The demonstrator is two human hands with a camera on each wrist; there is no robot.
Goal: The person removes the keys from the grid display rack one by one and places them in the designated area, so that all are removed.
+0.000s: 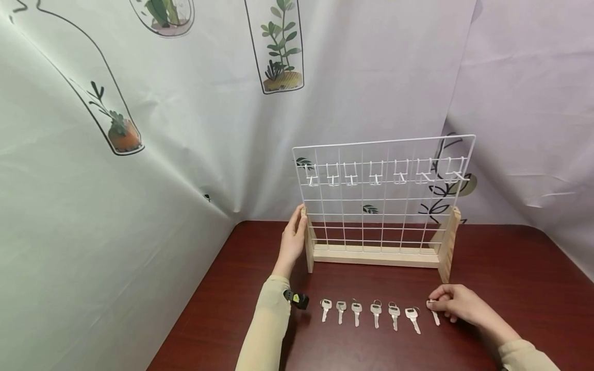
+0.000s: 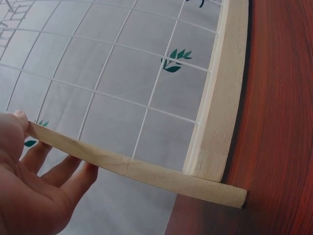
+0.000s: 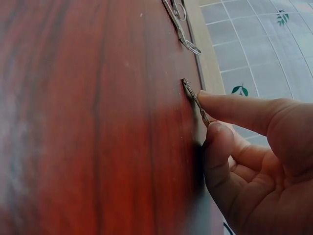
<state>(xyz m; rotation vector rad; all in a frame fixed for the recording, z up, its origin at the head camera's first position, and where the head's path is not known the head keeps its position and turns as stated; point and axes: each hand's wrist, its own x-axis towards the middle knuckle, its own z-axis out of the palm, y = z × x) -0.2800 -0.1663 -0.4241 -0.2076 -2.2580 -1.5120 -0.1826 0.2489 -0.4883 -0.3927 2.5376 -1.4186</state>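
A white wire grid rack [image 1: 362, 200] stands on the table in a wooden base, with several white hooks [image 1: 375, 178] along its upper part. My left hand [image 1: 292, 241] grips the rack's left wooden upright [image 2: 142, 172], thumb on one side and fingers on the other. In front of the rack, my right hand [image 1: 466, 305] pinches a silver key [image 1: 435, 316] between thumb and forefinger at its head. The key's blade [image 3: 187, 88] points away from the fingertips, close over the tabletop. To its left lies a row of several similar keys [image 1: 376, 309] with small rings.
The dark red wooden table [image 1: 241, 299] runs back to a pale fabric wall [image 1: 199, 144] printed with plants. A black device [image 1: 297, 299] is strapped on the left wrist. The rack's right wooden upright [image 1: 448, 245] stands just behind the right hand.
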